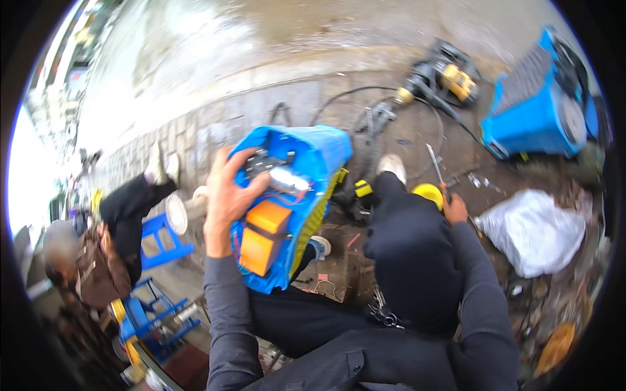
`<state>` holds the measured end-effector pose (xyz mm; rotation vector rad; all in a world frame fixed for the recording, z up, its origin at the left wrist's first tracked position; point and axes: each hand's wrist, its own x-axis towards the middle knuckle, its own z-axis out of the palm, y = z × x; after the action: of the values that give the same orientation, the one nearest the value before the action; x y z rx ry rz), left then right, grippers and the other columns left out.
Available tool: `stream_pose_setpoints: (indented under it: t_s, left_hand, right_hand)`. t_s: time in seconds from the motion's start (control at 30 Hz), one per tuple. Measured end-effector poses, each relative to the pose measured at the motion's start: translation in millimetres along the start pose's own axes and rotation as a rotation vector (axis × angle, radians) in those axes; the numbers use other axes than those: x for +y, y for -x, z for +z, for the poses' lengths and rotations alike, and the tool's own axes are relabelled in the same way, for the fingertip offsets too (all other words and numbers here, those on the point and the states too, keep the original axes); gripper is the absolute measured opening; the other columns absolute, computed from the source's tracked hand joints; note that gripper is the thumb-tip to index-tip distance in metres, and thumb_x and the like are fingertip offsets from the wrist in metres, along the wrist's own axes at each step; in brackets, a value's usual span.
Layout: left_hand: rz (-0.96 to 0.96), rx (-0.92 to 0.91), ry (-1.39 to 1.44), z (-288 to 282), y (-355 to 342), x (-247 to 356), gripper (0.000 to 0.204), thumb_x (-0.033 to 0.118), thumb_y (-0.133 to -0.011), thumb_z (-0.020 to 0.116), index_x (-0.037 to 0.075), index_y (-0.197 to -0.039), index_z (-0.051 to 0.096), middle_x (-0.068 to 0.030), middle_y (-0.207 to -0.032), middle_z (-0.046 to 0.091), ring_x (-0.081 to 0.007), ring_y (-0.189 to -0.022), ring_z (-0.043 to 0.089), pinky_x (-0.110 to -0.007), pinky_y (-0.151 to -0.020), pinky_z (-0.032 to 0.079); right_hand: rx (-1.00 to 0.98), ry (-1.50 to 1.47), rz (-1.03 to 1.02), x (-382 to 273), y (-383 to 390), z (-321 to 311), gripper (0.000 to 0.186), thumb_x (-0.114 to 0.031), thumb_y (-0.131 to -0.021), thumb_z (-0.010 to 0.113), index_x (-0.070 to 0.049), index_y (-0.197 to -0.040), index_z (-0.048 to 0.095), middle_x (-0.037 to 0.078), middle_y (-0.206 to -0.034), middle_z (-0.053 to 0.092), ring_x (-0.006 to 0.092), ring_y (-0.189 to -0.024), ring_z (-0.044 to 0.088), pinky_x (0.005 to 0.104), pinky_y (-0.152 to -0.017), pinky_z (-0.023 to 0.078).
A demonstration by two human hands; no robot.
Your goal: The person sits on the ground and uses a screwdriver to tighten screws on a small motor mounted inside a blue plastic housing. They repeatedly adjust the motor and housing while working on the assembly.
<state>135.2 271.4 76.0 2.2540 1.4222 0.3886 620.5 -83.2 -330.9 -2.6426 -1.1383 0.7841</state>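
My left hand (225, 195) grips a blue plastic housing (326, 146) at its upper left, thumb and fingers curled over a dark part with a silver cylinder (288, 181) and thin wires inside. Two orange blocks (264, 238) sit lower in the housing, which is tilted open toward me above my left leg. Off to the right, my right hand (455, 210) is closed on the handle of a screwdriver (435, 163), its shaft pointing up. A round yellow object (427, 194) lies just left of that hand, partly behind my dark-clad knee.
A yellow-black power tool (456, 85) with cables, another blue housing (521, 117) and a white sack (531, 231) lie ahead and right on dirty paving. At left, another person (98, 280) in brown sits near blue stools (166, 247). A wet pale strip of ground crosses the top.
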Motion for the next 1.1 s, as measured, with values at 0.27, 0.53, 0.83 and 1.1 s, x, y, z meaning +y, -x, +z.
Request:
stream_pose_setpoints:
  t_s: [0.27, 0.53, 0.83, 1.1]
  left_hand:
    - [-0.051, -0.029, -0.077, -9, 2, 8, 0.059, 0.043, -0.083, 0.091, 0.014, -0.133, 0.078, -0.0168, -0.119, 0.067, -0.0381, -0.116, 0.069, -0.047, -0.1, 0.056]
    - [-0.017, 0.012, -0.084, -7, 12, -4, 0.067, 0.058, -0.084, 0.088, 0.017, -0.136, 0.077, -0.0183, -0.12, 0.066, -0.04, -0.118, 0.069, -0.049, -0.1, 0.057]
    - [-0.028, 0.036, -0.074, -2, 14, -11, 0.068, 0.06, -0.083, 0.088, 0.018, -0.136, 0.078, -0.0203, -0.121, 0.066, -0.04, -0.121, 0.068, -0.049, -0.102, 0.057]
    - [-0.036, 0.01, -0.066, -2, 12, -11, 0.069, 0.06, -0.082, 0.088, 0.018, -0.137, 0.077, -0.0217, -0.122, 0.067, -0.0417, -0.121, 0.068, -0.05, -0.103, 0.057]
  right_hand:
    - [-0.026, -0.509, 0.076, -17, 7, -92, 0.039, -0.026, -0.101, 0.076, -0.002, -0.128, 0.064, 0.016, -0.101, 0.074, 0.0285, -0.086, 0.073, 0.0423, -0.078, 0.06]
    - [0.129, -0.767, -0.528, -228, 99, -357, 0.042, -0.022, -0.111, 0.068, 0.0, -0.146, 0.063, 0.01, -0.122, 0.076, 0.0112, -0.09, 0.07, 0.0278, -0.08, 0.059]
    - [-0.123, -0.818, -0.59, -372, 169, -315, 0.032, -0.012, -0.108, 0.068, 0.003, -0.136, 0.066, 0.006, -0.103, 0.077, 0.0059, -0.076, 0.062, 0.0233, -0.067, 0.052]
    - [-0.099, -0.915, -0.519, -385, 163, -271, 0.031, -0.016, -0.108, 0.07, 0.002, -0.134, 0.067, 0.002, -0.092, 0.073, 0.0053, -0.07, 0.061, 0.0229, -0.062, 0.051]
